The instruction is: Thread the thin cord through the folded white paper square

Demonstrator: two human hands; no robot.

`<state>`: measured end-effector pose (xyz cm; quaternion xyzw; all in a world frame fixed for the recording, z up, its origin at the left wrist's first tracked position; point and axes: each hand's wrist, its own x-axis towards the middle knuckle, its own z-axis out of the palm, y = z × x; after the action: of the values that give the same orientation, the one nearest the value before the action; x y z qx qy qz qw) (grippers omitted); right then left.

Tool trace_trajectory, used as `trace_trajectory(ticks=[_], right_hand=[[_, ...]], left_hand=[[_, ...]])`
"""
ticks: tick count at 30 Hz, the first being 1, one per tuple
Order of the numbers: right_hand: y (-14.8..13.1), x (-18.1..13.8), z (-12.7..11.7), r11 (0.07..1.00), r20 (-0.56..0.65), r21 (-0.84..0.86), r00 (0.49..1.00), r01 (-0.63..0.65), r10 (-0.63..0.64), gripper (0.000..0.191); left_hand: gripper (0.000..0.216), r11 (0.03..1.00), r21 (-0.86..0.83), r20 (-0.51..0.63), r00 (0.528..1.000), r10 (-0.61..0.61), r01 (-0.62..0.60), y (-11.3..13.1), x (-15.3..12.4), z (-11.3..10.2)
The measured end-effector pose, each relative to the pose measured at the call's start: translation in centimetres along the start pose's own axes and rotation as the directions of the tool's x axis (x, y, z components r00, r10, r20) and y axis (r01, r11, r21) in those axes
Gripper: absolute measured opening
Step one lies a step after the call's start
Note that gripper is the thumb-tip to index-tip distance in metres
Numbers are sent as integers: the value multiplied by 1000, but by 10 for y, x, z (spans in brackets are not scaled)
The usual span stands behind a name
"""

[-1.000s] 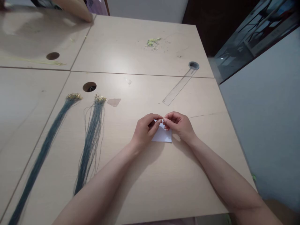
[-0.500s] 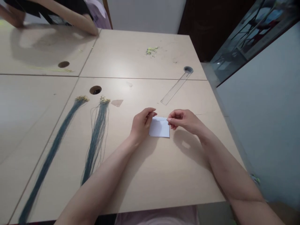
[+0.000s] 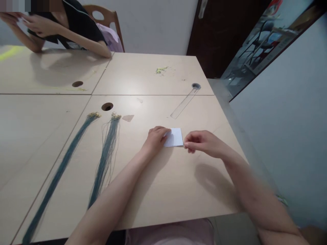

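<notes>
A small square stack of white paper (image 3: 175, 137) lies on the table in front of me. My left hand (image 3: 156, 139) grips its left side, with the fingertips on top and the thumb near the edge. Just off the stack's lower right corner, my right hand (image 3: 200, 143) is closed in a pinch, raised over its own shadow. What those fingertips hold, if anything, is too fine to make out. To the left lie two bundles of blue-green cords, a near bundle (image 3: 106, 156) and a far bundle (image 3: 65, 163), with gold-coloured clasps at their upper ends.
A scrap of clear film (image 3: 128, 118) sits beside the near bundle. Long thin strands (image 3: 185, 103) run out from a grey-rimmed hole (image 3: 196, 86). Yellow-green clippings (image 3: 161, 70) are scattered at the back. Across the table, a person's forearm (image 3: 79, 41) rests on the tabletop.
My right hand has moved down from the stack's upper right corner to beside its lower right. My left fingers now lie flatter on the paper. The fine thread across it no longer shows.
</notes>
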<state>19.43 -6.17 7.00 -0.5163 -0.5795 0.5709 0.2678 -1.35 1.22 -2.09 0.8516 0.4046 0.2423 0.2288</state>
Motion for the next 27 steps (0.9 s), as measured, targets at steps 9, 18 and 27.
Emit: trace_trajectory(ticks=[9,18,27], right_hand=[[41,67,21,983,-160,173,983,-64,92,12],[47,71,20,972,-148,224,984,-65,100,17],[49,72,19,963,-140,255,982,-89,127,18]], left_hand=[[17,919,-388,-142,980,-138,74,10,0,-7],[12,919,-370,3,990,-143,134,13,1,-3],[16,903,-388,31,982,-188,185,16,2,-4]])
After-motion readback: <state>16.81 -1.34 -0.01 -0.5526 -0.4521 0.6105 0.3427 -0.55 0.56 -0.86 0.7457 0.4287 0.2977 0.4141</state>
